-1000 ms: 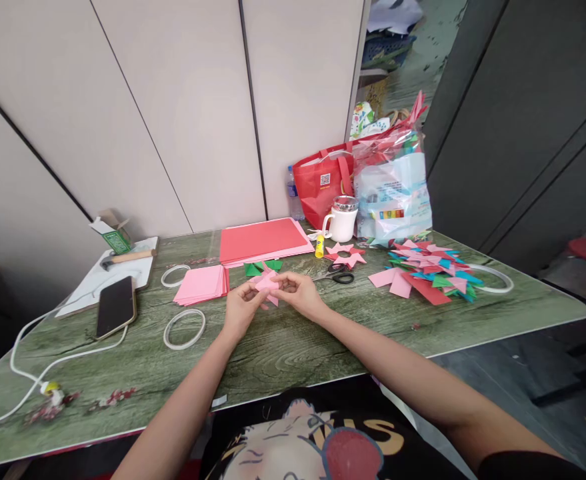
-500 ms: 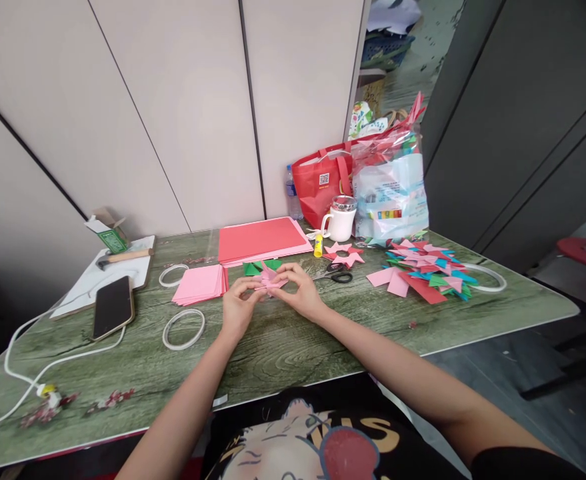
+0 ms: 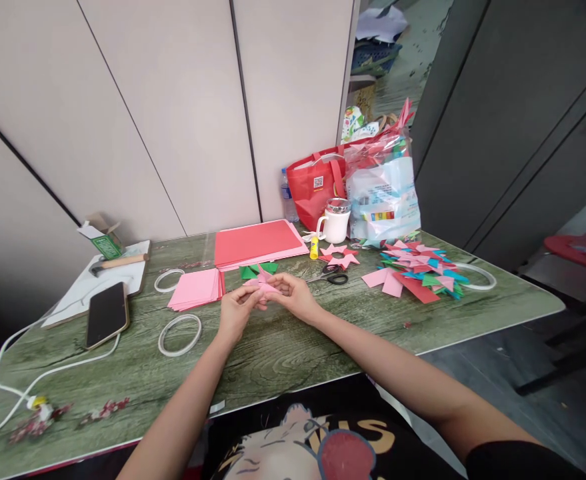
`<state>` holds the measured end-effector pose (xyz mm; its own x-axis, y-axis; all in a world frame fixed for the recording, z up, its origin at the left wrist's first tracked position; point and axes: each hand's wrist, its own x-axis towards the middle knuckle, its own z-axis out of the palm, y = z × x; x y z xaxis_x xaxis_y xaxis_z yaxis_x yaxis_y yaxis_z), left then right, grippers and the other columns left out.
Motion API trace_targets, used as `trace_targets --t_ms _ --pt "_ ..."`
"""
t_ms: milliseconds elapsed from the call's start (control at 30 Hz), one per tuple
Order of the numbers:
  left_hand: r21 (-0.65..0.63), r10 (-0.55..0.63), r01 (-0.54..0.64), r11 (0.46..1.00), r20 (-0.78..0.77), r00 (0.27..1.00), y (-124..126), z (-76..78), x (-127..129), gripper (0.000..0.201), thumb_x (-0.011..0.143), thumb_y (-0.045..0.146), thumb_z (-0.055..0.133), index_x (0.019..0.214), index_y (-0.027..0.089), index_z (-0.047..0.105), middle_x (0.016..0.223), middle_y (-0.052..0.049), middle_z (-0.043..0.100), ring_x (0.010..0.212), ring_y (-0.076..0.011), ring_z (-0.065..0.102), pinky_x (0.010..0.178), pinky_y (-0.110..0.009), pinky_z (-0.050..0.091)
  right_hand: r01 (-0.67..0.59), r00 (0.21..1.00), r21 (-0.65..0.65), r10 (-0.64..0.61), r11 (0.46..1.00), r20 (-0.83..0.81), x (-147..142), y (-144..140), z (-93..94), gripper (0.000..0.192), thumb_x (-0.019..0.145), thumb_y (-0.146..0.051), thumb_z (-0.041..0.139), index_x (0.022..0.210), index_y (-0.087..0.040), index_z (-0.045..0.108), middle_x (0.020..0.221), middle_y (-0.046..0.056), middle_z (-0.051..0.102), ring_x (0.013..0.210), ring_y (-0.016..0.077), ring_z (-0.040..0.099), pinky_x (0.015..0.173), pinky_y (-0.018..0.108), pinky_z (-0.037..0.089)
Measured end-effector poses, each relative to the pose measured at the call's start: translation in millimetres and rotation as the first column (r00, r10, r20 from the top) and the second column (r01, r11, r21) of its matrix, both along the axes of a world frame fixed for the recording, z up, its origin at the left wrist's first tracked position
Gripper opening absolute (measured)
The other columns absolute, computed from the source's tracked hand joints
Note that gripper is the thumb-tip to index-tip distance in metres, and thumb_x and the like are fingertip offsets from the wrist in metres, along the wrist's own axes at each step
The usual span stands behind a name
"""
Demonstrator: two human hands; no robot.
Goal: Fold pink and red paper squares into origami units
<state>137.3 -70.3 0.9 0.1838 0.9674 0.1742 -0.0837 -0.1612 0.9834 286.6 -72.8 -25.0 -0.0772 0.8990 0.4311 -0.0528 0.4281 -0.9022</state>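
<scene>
Folded pink paper piece [image 3: 261,283] pinched low over the green wood-grain table [image 3: 293,347], just right of the pink square stack [image 3: 196,289]. Left hand [image 3: 236,313] and right hand [image 3: 295,296] both clamped on it by fingertips. Likely light, thin, easily creased; best gripped at folded edges, gently.

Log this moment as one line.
left hand: holds pink folded paper | right hand: pinches same paper | nearby: pink sheet stack, scissors

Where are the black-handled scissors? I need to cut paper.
In the head view the black-handled scissors lie on the green wood-grain table, just right of the person's right hand and in front of the pink paper stars.
</scene>
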Motion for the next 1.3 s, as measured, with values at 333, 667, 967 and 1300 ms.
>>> trace_targets --t_ms 333,667,967,1300 --pt "0.008 -0.054 0.054 0.999 -0.029 0.998 0.4 -1.3 0.0 0.028 0.064 0.032 0.068 0.083 0.012 0.066 0.071 -0.005 0.068 0.060 -0.0161 0.062 0.063 -0.032 0.053 0.051 0.994 0.079 -0.058 0.996 0.091 4.0 -1.9 7.2 0.025 0.068 -0.033 0.066 0.087 -0.018 0.066 0.084 0.005 0.065 0.077 0.0158 0.060 0.070 0.027 0.049" --pt "-0.026 -0.054 0.055 0.998 0.035 0.998 -1.4 -0.4 0.6 0.020 0.061 0.029 0.070 0.073 0.013 0.068 0.066 -0.003 0.068 0.057 -0.0166 0.063 0.063 -0.032 0.053 -0.009 0.996 -0.086 0.001 0.996 -0.091 1.4 2.0 4.0 0.028 0.057 -0.037 0.072 0.074 -0.016 0.064 0.070 0.003 0.067 0.064 0.0163 0.063 0.063 0.028 0.051" --pt "-0.112 -0.109 0.108 0.988 -0.001 0.994 -2.1 0.5 1.1 0.031 0.061 0.037 0.070 0.077 0.011 0.068 0.068 -0.006 0.070 0.061 -0.0200 0.065 0.065 -0.035 0.054 0.023 0.994 -0.150 -0.039 0.988 -0.101 2.3 -1.4 8.9 0.031 0.050 -0.034 0.076 0.071 -0.014 0.064 0.063 0.003 0.066 0.057 0.0151 0.061 0.060 0.028 0.051" --pt "-0.077 -0.120 0.114 0.991 -0.088 0.989 -3.2 0.6 0.3 0.030 0.060 0.038 0.069 0.070 0.009 0.065 0.062 -0.007 0.069 0.058 -0.0206 0.065 0.058 -0.033 0.055 -0.070 0.997 -0.245 0.059 0.967 -0.053 3.4 3.8 3.1 0.029 0.062 -0.041 0.068 0.069 -0.014 0.062 0.055 -0.001 0.062 0.050 0.0114 0.058 0.054 0.025 0.049"
